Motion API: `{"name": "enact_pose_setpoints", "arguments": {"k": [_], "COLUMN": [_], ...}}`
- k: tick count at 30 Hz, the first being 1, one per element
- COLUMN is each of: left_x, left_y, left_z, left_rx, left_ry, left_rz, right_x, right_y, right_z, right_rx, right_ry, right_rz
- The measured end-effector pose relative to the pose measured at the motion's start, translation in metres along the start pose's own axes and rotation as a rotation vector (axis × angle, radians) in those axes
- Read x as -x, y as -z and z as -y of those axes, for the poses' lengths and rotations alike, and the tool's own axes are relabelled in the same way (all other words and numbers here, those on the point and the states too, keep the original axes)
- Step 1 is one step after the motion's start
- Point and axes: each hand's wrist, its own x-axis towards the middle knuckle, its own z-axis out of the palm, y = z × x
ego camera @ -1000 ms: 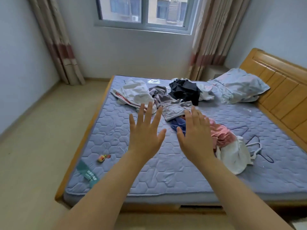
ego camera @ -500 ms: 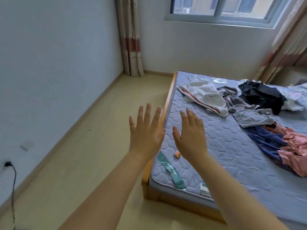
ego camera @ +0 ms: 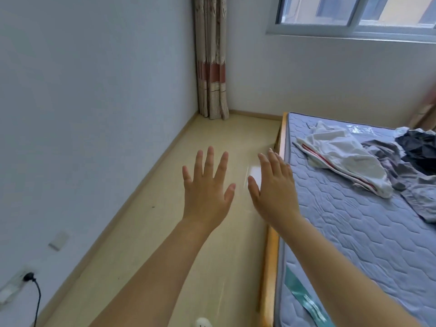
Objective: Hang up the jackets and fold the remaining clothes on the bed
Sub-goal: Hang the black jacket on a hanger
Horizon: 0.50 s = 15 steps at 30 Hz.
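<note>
Both arms stretched forward, backs of the hands to the camera. Left hand (ego camera: 207,190) flat, fingers straight and fanned apart, holding nothing; seen against the pale floor (ego camera: 146,232). Right hand (ego camera: 273,192) likewise flat, fingers straight and closer together, holding nothing; seen against the wooden side rail (ego camera: 269,267) of the bed (ego camera: 342,244). The two hands are side by side, thumbs near each other but apart. Clothes lie on the blue quilted mattress, well beyond the hands toward the far right: a white garment with red stripes (ego camera: 342,159) nearest, crumpled grey clothes (ego camera: 387,156) just beside and partly under it, a dark garment (ego camera: 417,147) heaped at the frame's right edge. A teal label strip (ego camera: 304,300) on the mattress's near side. Patterned curtain (ego camera: 211,67) in the room's corner, window (ego camera: 354,17) above the bed. A black plug (ego camera: 29,277) in a wall socket, lower left.
</note>
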Motion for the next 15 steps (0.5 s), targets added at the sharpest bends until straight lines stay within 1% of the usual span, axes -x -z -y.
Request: {"name": "enact_pose_setpoints", "arguments": {"k": [3, 9, 15], "left_x": [-0.069, -0.195, -0.355], "left_y": [-0.006, -0.015, -0.041], "left_z": [0.05, 0.144, 0.235], "left_rx": [-0.022, -0.016, -0.025], "left_ry": [-0.003, -0.025, -0.127], "left_rz": [0.021, -0.057, -0.104], "right_x": [-0.07, -0.208, -0.368], "right_y": [-0.035, -0.086, -0.156], "right_z": [0.021, 0.071, 0.096], "right_rx": [-0.02, -0.006, 0.068], "right_ry": [-0.016, 0.036, 0.016], "right_rz": [0.026, 0.056, -0.026]}}
